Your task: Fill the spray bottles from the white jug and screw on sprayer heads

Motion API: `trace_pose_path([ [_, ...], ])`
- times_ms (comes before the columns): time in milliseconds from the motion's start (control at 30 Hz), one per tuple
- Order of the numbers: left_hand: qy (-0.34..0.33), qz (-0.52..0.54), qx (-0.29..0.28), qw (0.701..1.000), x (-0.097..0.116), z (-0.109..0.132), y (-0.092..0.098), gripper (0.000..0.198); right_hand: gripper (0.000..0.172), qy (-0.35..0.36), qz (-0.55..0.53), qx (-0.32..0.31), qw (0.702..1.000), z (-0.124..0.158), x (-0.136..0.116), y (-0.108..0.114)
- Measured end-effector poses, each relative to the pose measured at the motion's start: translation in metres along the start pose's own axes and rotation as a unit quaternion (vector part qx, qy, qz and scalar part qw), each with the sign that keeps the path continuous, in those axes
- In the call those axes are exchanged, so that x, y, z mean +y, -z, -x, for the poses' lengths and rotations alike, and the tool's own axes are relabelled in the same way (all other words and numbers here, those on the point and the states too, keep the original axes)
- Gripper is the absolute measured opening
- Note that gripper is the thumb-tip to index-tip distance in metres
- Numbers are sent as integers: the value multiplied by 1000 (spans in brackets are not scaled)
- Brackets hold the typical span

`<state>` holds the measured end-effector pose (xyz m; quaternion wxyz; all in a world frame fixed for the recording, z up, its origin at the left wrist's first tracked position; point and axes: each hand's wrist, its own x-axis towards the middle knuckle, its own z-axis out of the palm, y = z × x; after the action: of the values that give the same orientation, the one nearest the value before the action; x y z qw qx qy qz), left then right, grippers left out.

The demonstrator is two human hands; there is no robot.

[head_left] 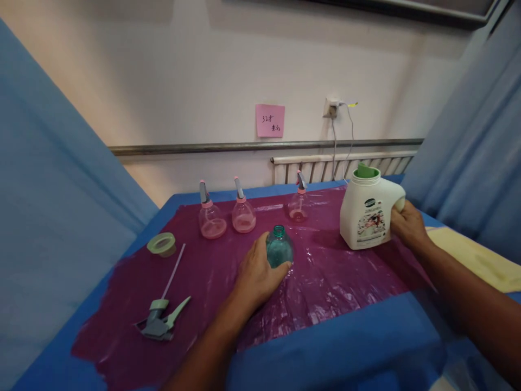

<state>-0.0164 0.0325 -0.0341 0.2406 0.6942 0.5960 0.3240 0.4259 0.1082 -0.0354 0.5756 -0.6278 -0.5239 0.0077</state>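
My left hand (257, 274) is wrapped round a small clear teal bottle (279, 248) with no top on it, standing upright on the purple plastic sheet (211, 282). My right hand (409, 224) grips the handle of a white detergent jug (366, 212) whose green neck is uncapped; the jug stands upright on the sheet at the right. The two containers are apart, about a hand's width between them.
Three pink spray bottles (211, 217) (243, 213) (299, 203) line the back of the sheet. A green cap (161, 243) and a detached grey-green trigger sprayer with its tube (163, 317) lie at the left. Blue cloth covers the table and both sides; a radiator stands behind.
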Motion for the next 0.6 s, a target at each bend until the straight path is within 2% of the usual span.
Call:
trace_pose_path([
  [133,-1,15,5,1000,3,-1,6,89,12,-38,41,-38,998,-13,-18,14],
  [267,-13,47,33,998,6,-1,13,92,11,-44,68,-54,995,-18,-42,14],
  [433,-20,72,75,994,10,2,21,89,16,-14,89,-98,991,-15,-70,4],
  [600,-4,73,110,991,7,0,24,88,19,32,142,-150,978,-16,-86,-8],
])
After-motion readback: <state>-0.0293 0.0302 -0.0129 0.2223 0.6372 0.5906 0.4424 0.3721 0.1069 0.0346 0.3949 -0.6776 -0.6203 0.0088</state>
